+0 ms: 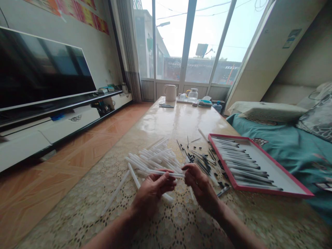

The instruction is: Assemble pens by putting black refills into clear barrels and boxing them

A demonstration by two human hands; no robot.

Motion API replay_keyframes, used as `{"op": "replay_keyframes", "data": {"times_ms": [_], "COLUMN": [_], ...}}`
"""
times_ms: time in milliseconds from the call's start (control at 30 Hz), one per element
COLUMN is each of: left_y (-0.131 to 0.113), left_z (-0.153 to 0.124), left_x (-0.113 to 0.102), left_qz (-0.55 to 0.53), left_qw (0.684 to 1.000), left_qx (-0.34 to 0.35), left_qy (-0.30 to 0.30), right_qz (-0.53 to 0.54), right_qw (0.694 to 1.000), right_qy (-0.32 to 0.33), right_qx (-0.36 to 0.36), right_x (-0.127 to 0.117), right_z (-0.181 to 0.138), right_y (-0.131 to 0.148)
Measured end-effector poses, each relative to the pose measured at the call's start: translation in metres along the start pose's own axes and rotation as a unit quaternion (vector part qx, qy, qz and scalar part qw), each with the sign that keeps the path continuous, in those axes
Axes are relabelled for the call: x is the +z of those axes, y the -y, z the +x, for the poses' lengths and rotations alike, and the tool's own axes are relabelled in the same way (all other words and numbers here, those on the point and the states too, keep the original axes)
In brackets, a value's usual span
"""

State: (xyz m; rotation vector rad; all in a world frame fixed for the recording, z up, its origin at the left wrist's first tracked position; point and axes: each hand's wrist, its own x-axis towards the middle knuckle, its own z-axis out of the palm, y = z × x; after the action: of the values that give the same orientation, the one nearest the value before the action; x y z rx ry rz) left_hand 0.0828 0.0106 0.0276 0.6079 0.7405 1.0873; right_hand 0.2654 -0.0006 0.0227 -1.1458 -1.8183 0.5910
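Note:
A slim white pen barrel (166, 172) lies level across my left hand (158, 183), which pinches it between thumb and fingers. At the barrel's right end is my right hand (195, 178), fingers closed; what they grip there is hidden. Just behind the hands spreads a loose heap of white pen barrels (153, 155). To the right of the heap lie thin dark pen refills (203, 164) and small black caps (190, 159), scattered on the tablecloth. A shallow pink-edged box lid (293, 192) holds a row of pens (246, 166) with dark ends.
The long table has a patterned cover (178, 218). At its far end stand a pale kettle (170, 92), a glass jug (193, 94) and a tissue pack (205, 101). A sofa with a teal cover (275, 138) flanks the right side; a TV cabinet (62, 121) stands left.

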Motion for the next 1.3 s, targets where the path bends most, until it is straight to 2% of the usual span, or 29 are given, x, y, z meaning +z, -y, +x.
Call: {"op": "replay_keyframes", "data": {"times_ms": [100, 200, 300, 400, 533, 700, 833, 1000, 1300], "left_y": [-0.003, -0.007, -0.008, -0.007, -0.007, -0.008, -0.007, -0.008, -0.009], "left_z": [0.001, 0.001, 0.002, 0.002, 0.003, 0.004, 0.004, 0.003, 0.002], "left_x": [-0.001, -0.002, -0.002, -0.003, -0.005, -0.006, -0.007, -0.007, -0.003], "left_qz": [-0.077, -0.138, -0.146, -0.136, -0.124, -0.110, -0.103, -0.132, -0.133], "left_qw": [0.996, 0.987, 0.986, 0.988, 0.989, 0.990, 0.991, 0.987, 0.987], "left_qx": [-0.011, 0.004, 0.004, 0.003, 0.001, 0.003, 0.017, 0.002, -0.013], "left_qy": [-0.046, -0.082, -0.084, -0.077, -0.076, -0.093, -0.084, -0.086, -0.089], "right_qz": [-0.010, -0.148, -0.287, -0.360, -0.370, -0.313, -0.292, -0.343, -0.394], "right_qw": [0.998, 0.984, 0.957, 0.933, 0.929, 0.950, 0.956, 0.934, 0.913], "right_qy": [-0.057, -0.096, -0.053, -0.014, 0.002, -0.001, -0.023, -0.083, -0.062], "right_qx": [0.029, 0.026, 0.005, -0.001, -0.004, 0.001, -0.008, 0.052, 0.087], "right_x": [-0.005, -0.008, -0.004, 0.004, 0.008, 0.001, -0.003, -0.009, -0.012], "right_z": [0.004, 0.009, 0.012, 0.012, 0.011, 0.010, 0.009, 0.008, 0.009], "right_y": [-0.010, -0.025, -0.037, -0.042, -0.041, -0.036, -0.032, -0.033, -0.050]}}
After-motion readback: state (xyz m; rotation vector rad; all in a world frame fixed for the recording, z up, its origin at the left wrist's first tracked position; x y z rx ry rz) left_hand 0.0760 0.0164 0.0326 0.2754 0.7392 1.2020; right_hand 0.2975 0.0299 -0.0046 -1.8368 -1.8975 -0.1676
